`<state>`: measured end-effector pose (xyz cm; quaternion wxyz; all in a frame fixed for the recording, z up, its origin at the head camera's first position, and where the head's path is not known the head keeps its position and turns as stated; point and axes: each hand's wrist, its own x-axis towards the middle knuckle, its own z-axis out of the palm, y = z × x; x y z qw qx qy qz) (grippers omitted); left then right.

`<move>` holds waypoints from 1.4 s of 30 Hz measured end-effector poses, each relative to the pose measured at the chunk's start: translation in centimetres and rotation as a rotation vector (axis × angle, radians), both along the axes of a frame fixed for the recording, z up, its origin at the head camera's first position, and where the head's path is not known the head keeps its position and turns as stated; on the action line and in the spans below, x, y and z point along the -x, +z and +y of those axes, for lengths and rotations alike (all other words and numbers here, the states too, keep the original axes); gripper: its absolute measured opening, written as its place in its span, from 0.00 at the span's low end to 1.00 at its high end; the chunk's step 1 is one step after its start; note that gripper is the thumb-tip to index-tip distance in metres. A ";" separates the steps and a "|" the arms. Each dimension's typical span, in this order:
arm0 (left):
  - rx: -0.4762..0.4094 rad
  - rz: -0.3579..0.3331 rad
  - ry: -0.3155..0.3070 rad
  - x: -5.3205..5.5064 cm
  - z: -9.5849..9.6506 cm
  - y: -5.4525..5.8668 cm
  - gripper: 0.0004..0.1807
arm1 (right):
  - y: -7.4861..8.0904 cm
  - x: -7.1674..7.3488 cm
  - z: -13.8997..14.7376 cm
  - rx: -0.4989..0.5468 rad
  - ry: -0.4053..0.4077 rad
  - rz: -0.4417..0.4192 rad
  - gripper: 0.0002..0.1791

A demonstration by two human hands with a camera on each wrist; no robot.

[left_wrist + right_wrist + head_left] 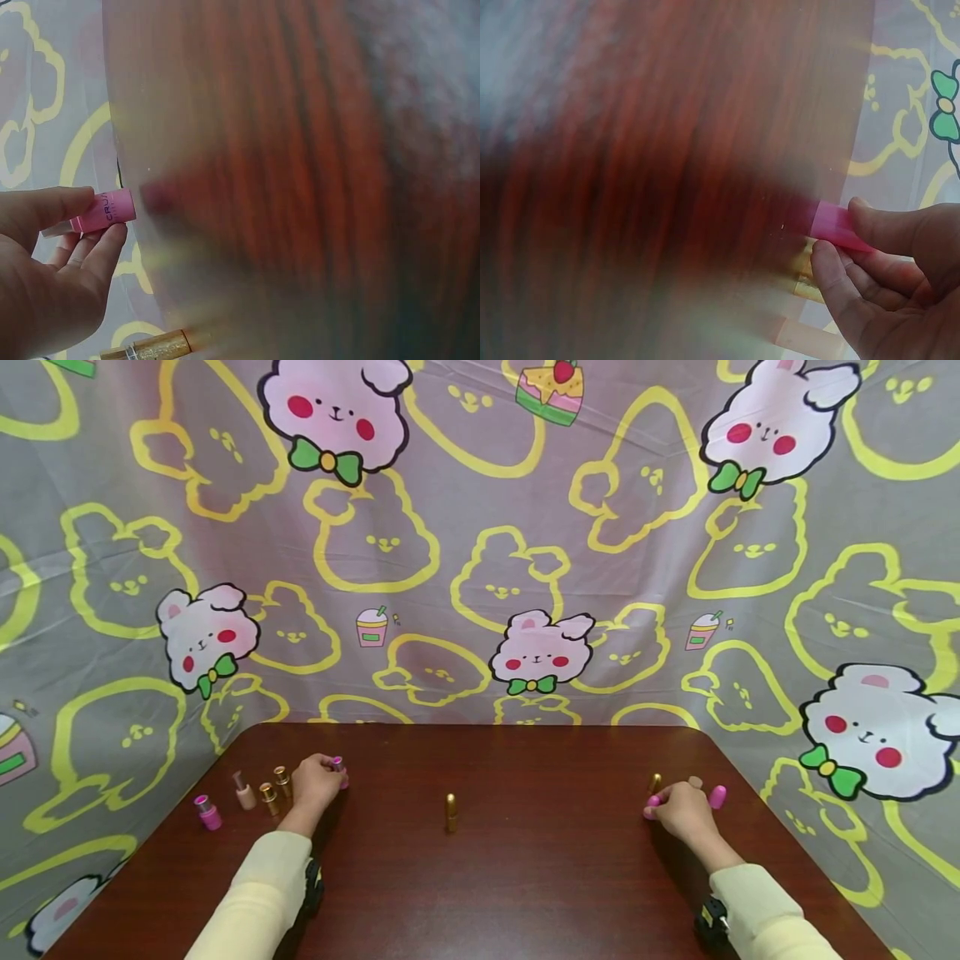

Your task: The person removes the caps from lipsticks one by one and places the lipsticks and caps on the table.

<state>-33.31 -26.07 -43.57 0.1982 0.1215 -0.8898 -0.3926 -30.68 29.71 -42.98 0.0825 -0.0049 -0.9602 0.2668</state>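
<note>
My left hand [315,783] is at the left side of the table, pinching a pink lipstick tube [105,211] with printed letters between thumb and fingers. Over on the right, my right hand [682,810] pinches a bright pink lipstick cap [838,225]. Close to the left hand stand two gold lipstick tubes [269,798], a beige tube [244,792] and another pink lipstick tube [208,812]. Around the right hand are a gold cap [656,782], a beige cap [696,782], partly hidden by the hand, and a second pink cap [717,797].
A gold lipstick [451,814] stands upright near the middle of the dark wooden table [525,885], between the two hands. Behind the table and at its sides hangs a grey cloth [450,610] printed with cartoon animals.
</note>
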 end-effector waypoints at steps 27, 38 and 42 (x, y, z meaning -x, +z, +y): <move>0.002 -0.037 -0.025 0.1 -0.6 -0.3 0.08 | -0.3 0.2 0.0 -0.010 0.011 -0.002 0.09; 0.003 -0.044 -0.035 0.0 -0.7 -0.4 0.08 | 0.8 -0.3 -0.1 -0.031 -0.003 0.029 0.08; -0.008 -0.056 -0.037 0.0 -0.7 -0.3 0.09 | 1.9 -0.5 -0.6 -0.042 -0.001 0.067 0.08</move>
